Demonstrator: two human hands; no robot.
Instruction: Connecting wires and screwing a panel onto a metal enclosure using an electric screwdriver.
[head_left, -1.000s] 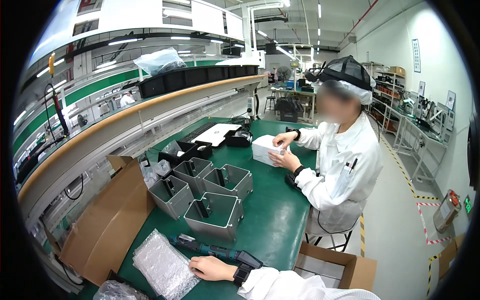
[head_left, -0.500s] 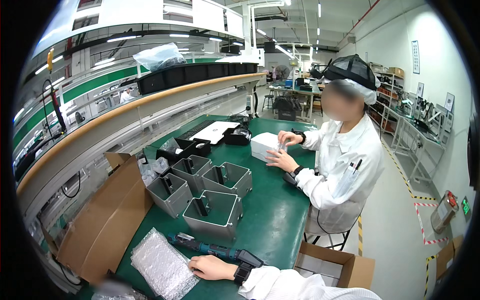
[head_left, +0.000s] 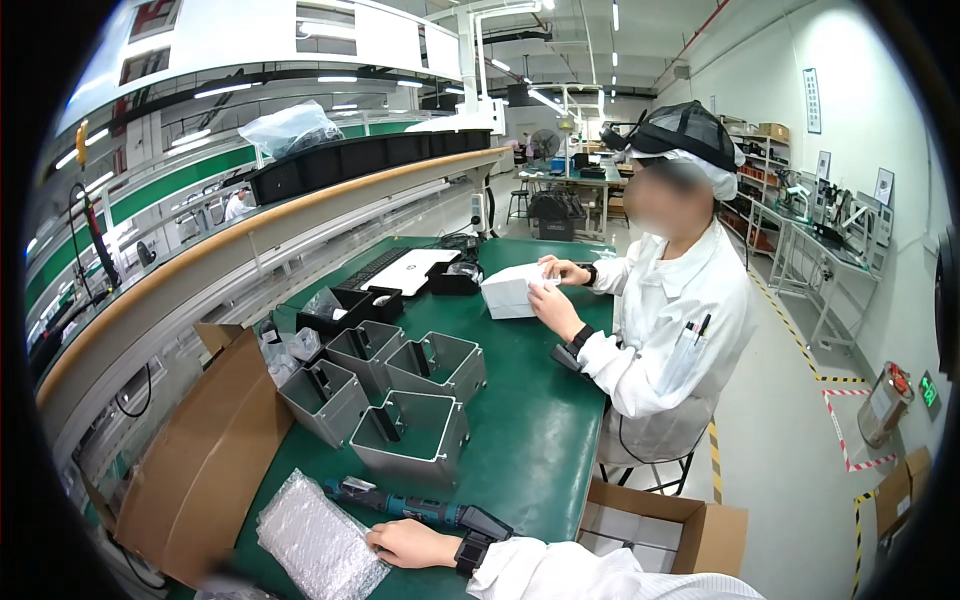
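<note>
My right hand (head_left: 415, 545) rests low over the green table, its curled fingers closed on the right edge of a flat piece of clear bubble wrap (head_left: 315, 535). A black band is around that wrist. Just beyond the hand lies a teal and black cordless screwdriver (head_left: 400, 502), its black end beside my wrist. Past the tool stand several grey open-topped housings (head_left: 410, 450), each with a black part inside. My left hand is not in view.
A co-worker at the table's right side handles a white box (head_left: 512, 292). A brown cardboard flap (head_left: 205, 455) leans at the left edge. An open carton (head_left: 720, 540) stands at the right. Black trays (head_left: 335, 312) and a white laptop (head_left: 415, 268) lie farther back.
The view has turned slightly, so the scene sits farther left. The co-worker's nearer hand has lifted up against the white box. My right hand stays at the bubble wrap's edge.
</note>
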